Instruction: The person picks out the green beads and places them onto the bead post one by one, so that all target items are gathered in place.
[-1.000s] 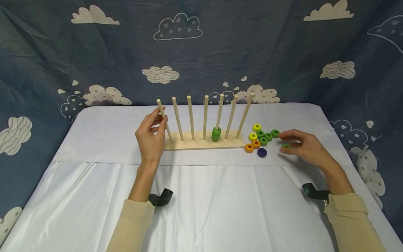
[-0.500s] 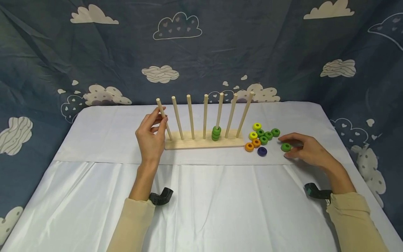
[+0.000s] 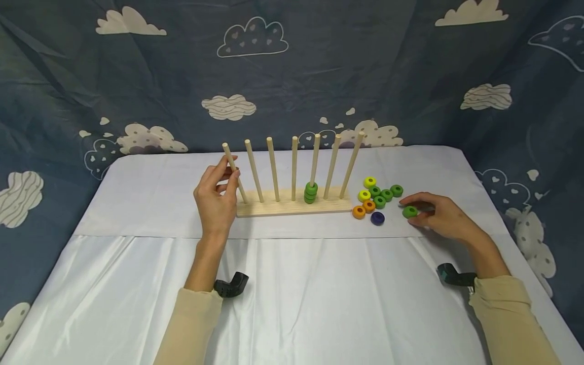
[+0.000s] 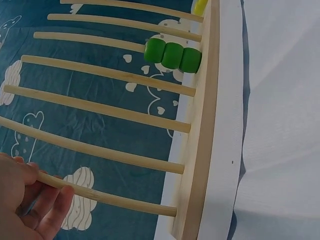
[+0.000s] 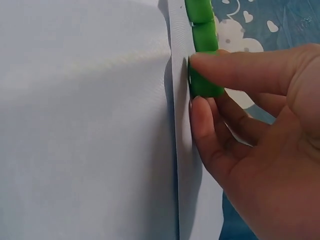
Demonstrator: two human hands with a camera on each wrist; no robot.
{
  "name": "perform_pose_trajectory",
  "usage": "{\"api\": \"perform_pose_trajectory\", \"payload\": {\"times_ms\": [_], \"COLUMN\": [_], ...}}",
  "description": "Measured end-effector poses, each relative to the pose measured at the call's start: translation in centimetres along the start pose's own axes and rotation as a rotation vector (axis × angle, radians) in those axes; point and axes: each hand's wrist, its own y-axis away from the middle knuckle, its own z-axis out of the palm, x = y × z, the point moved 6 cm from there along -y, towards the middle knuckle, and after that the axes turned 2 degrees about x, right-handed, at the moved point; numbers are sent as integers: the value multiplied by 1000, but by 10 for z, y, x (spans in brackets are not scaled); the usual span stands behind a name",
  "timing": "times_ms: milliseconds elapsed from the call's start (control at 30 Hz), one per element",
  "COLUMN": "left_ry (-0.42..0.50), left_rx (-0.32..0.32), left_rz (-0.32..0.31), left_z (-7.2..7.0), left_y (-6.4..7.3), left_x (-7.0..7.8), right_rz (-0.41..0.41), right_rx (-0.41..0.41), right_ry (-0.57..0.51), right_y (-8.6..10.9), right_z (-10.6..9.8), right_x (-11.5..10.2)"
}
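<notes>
My left hand (image 3: 216,200) pinches the leftmost wooden peg (image 4: 120,201) of a pegged stacking board (image 3: 274,207). On the fifth peg from the left, three green beads (image 4: 172,55) are stacked at the base; the other pegs are bare. To the right of the board, my right hand (image 3: 444,218) has its thumb and fingers around a single green bead (image 3: 410,212) low over the cloth. In the right wrist view the thumb lies across that green bead (image 5: 206,82), with fingers behind it.
Between board and right hand lie loose beads: several green (image 3: 386,195), two yellow (image 3: 364,195), two orange (image 3: 359,212) and a dark blue one (image 3: 377,218). White cloth (image 3: 292,289) covers the table; a cloud-print curtain (image 3: 292,76) hangs behind.
The right hand drew back slightly, uncovering more of the green bead, then came a little closer to it again. The left hand stays on the peg. The head view shifted slightly.
</notes>
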Motion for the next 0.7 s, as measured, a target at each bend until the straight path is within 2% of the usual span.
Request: {"api": "perform_pose_trajectory", "payload": {"times_ms": [300, 533, 700], "left_ry": [15, 26, 25], "left_rx": [-5, -2, -6], "left_rz": [-8, -7, 1], "left_z": [1, 1, 0], "left_y": [2, 1, 0], "left_x": [0, 0, 0], "right_rz": [-1, 29, 16], "right_rx": [38, 121, 195], "right_ry": [19, -16, -23], "right_y": [-2, 0, 0], "right_z": [-4, -12, -18], "right_x": [-9, -17, -27]}}
